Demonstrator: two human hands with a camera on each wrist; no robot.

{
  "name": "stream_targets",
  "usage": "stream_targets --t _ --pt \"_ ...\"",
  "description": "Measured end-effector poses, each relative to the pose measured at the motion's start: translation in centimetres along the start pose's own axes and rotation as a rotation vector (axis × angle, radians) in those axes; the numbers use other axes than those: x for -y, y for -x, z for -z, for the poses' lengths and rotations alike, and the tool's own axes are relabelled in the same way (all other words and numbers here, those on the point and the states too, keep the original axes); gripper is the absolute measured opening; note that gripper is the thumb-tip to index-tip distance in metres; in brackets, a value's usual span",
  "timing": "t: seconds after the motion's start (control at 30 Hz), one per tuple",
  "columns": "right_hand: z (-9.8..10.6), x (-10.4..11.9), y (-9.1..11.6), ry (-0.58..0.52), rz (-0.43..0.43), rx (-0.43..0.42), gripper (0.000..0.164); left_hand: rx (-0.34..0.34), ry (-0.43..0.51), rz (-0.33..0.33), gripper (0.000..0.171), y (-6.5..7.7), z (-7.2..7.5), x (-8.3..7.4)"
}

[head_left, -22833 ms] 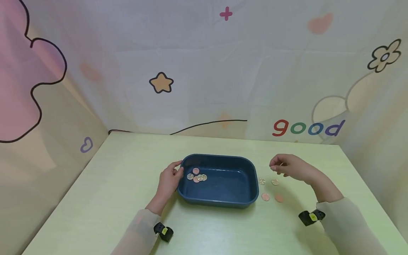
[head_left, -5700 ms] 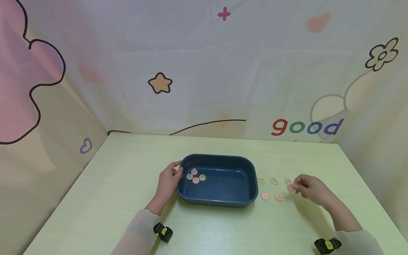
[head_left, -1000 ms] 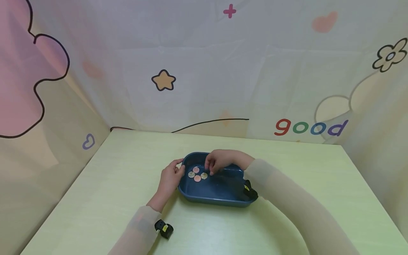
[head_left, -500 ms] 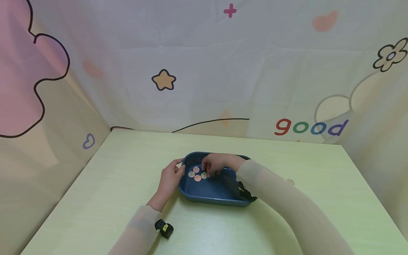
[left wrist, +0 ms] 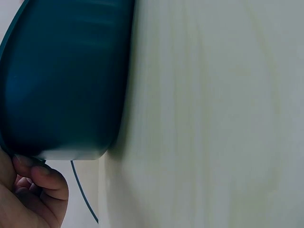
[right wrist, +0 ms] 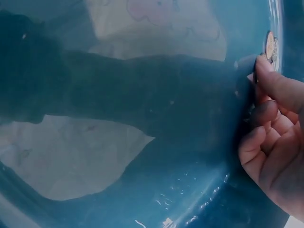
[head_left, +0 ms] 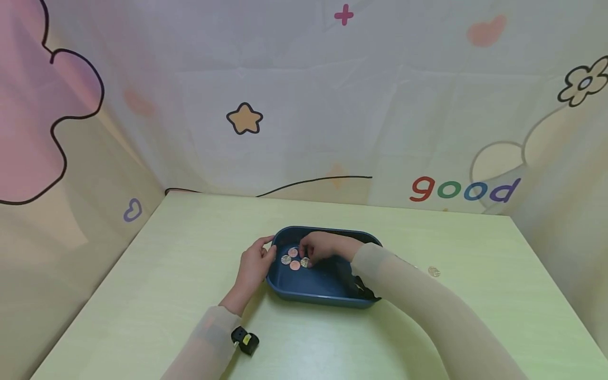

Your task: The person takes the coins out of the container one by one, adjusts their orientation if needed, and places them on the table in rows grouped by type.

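A dark blue rectangular tray (head_left: 323, 298) stands on the table. Near its left end lie two copper-coloured coins (head_left: 295, 265), a silvery-gold coin (head_left: 285, 259) and a gold coin (head_left: 305, 262). My left hand (head_left: 254, 266) grips the tray's left end, thumb at the rim; the left wrist view has its curled fingers (left wrist: 50, 183) against the tray wall. Inside the tray my right hand (head_left: 325, 246) reaches down with bent fingers, thumb and fingertips at the gold coin. In the right wrist view a thin dark edge shows by the thumb tip (right wrist: 262, 66), seemingly that coin pinched.
A gold coin (head_left: 434, 271) lies on the table (head_left: 142, 295) right of the tray. The right sleeve (head_left: 418, 290) crosses the tray's right end and hides the table there. A printed cloth (head_left: 294, 148) hangs behind the table.
Since 5.7 s ago my right hand has left a copper coin at the table's right and moved left into the tray. Lately it has lowered to the gold coin. The left hand stays put.
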State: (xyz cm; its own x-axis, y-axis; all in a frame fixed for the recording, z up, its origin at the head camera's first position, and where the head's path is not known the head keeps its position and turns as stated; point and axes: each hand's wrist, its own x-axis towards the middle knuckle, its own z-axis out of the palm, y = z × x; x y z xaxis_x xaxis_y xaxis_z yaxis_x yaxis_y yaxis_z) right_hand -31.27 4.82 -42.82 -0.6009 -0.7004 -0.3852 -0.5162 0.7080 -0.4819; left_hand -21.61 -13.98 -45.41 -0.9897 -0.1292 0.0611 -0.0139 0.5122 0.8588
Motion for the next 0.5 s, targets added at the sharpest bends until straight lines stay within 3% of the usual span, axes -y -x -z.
stream_targets --t 0.27,0.5 --pt "-0.10 0.23 0.04 0.006 -0.027 -0.019 0.013 -0.005 -0.003 0.005 0.039 0.04 0.03 -0.16" --pt "0.46 0.23 0.23 -0.005 0.007 0.048 0.018 -0.005 0.001 0.010 0.039 0.05 0.05 -0.14"
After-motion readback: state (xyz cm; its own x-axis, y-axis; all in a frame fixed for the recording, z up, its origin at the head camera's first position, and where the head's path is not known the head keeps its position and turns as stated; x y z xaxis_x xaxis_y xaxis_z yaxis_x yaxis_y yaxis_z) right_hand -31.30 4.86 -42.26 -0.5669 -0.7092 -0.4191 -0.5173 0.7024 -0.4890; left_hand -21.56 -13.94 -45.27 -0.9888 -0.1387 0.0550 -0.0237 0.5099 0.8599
